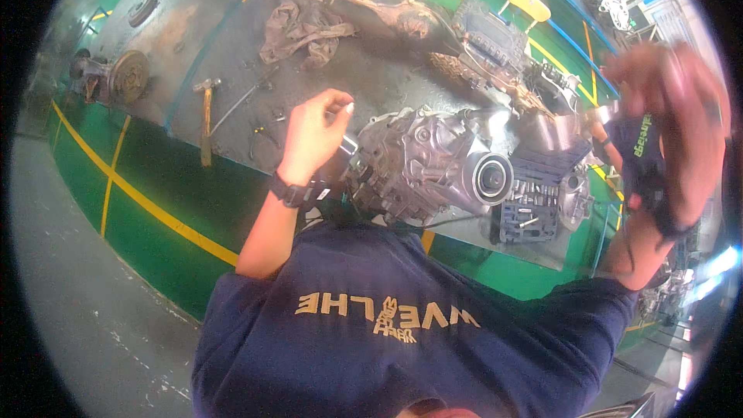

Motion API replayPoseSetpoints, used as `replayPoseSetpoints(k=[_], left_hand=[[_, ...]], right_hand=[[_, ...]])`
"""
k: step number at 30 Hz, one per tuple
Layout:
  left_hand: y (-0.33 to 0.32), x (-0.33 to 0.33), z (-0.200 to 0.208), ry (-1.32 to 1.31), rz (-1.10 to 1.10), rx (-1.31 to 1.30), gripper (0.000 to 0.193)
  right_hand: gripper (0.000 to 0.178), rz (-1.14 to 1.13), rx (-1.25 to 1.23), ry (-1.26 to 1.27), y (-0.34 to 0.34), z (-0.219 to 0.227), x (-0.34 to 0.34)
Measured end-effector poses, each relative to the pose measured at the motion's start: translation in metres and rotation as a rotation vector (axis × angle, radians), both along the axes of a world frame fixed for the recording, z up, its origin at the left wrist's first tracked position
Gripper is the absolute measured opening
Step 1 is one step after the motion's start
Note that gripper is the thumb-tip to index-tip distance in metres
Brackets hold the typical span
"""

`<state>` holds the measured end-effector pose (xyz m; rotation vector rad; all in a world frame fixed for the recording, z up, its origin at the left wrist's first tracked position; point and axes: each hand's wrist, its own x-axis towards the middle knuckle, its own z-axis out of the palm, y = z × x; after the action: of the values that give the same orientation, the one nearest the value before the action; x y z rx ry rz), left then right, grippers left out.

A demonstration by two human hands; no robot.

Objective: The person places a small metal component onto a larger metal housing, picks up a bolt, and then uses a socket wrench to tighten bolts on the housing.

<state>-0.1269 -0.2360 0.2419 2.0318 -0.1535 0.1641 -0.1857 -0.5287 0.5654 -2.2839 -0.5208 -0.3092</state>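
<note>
A grey cast-metal gearbox (pixel 422 162) lies on the workbench in front of me, with a round bearing ring (pixel 492 178) at its right end. My left hand (pixel 316 131) is raised beside its left end, fingers curled toward the thumb. Whatever those fingers hold, if anything, is hidden. A short bright metal cylinder (pixel 349 145) shows just past that wrist, next to the gearbox. My right hand (pixel 669 97) is lifted high at the far right, away from the gearbox. Motion blur smears its fingers.
An open socket set case (pixel 534 213) sits right of the gearbox. Left lie a hammer (pixel 207 116) and a thin metal rod (pixel 234 104). Behind are a dark cloth (pixel 303 31) and a long axle housing (pixel 364 4). Another person (pixel 641 151) stands at the right, partly behind my arm.
</note>
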Motion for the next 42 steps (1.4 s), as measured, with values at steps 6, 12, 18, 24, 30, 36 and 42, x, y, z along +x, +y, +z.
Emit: replayPoseSetpoints(k=[6,12,18,24,30,36,42], left_hand=[[0.001,0.003,0.009,-0.066,-0.060,0.314,0.027],[-0.027,0.003,-0.046,-0.072,-0.127,0.154,0.023],[-0.015,-0.024,-0.049,-0.005,-0.023,0.108,0.021],[-0.039,0.007,-0.039,0.095,-0.178,0.134,0.028],[-0.016,-0.001,-0.072,0.033,-0.108,0.039,0.018],[-0.023,0.007,-0.077,0.054,-0.146,-0.090,0.014],[-0.018,-0.004,-0.068,0.090,-0.154,-0.111,0.014]], right_hand=[[0.039,0.386,-0.097,-0.143,-0.003,0.003,0.015],[0.036,-0.106,-0.034,0.157,-0.042,-0.013,0.016],[0.016,0.024,0.129,0.031,-0.021,0.004,0.020],[0.035,-0.194,0.283,0.037,-0.052,-0.026,0.013],[0.035,-0.203,-0.075,-0.144,-0.030,-0.002,0.023],[0.043,-0.151,-0.041,-0.288,-0.021,-0.003,0.021],[0.038,-0.200,-0.059,-0.135,-0.026,0.006,0.017]])
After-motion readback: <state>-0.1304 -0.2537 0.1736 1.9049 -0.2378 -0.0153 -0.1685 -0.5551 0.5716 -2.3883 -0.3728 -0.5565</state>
